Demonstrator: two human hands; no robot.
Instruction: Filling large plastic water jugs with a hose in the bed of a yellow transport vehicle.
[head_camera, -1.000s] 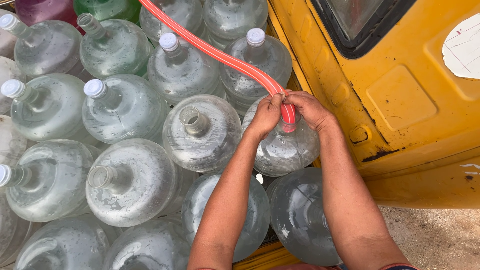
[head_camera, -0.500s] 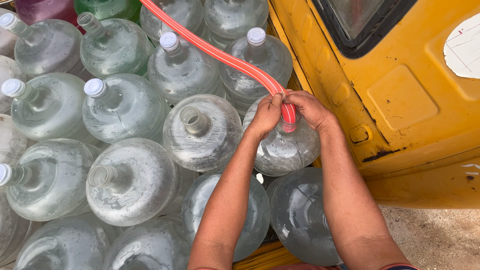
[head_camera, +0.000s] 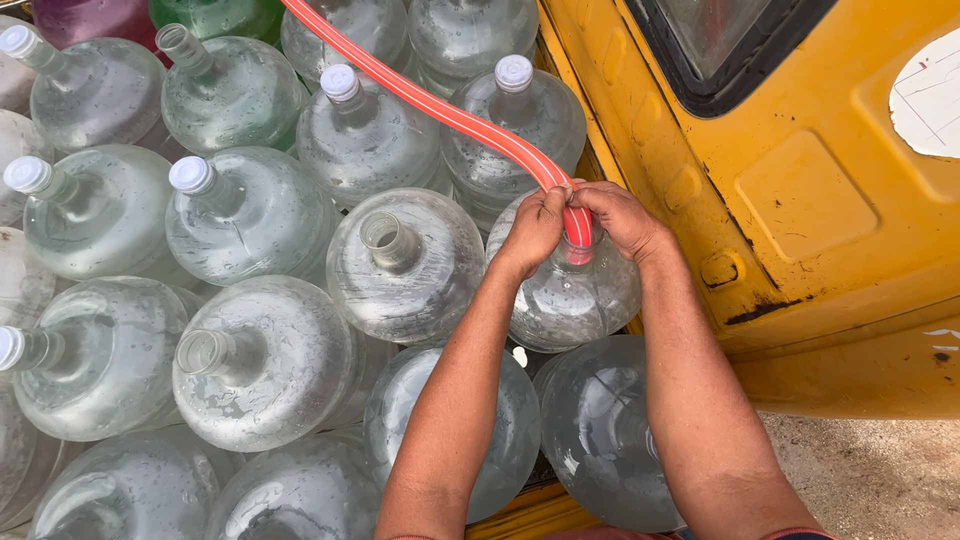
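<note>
A red hose (head_camera: 440, 110) runs from the top left down into the neck of a clear water jug (head_camera: 570, 300). My left hand (head_camera: 533, 228) and my right hand (head_camera: 620, 218) both grip the hose end right at that jug's mouth, one on each side. The hose tip goes down into the jug's neck between my fingers. The jug stands next to the yellow vehicle body, among several other large clear jugs.
Several jugs crowd the left: capped ones (head_camera: 350, 130) at the back, uncapped ones (head_camera: 400, 260) nearer. A green jug (head_camera: 215, 15) and a purple jug (head_camera: 90, 18) stand at the top. A yellow vehicle panel (head_camera: 800, 200) fills the right; gravel ground (head_camera: 880, 470) shows at bottom right.
</note>
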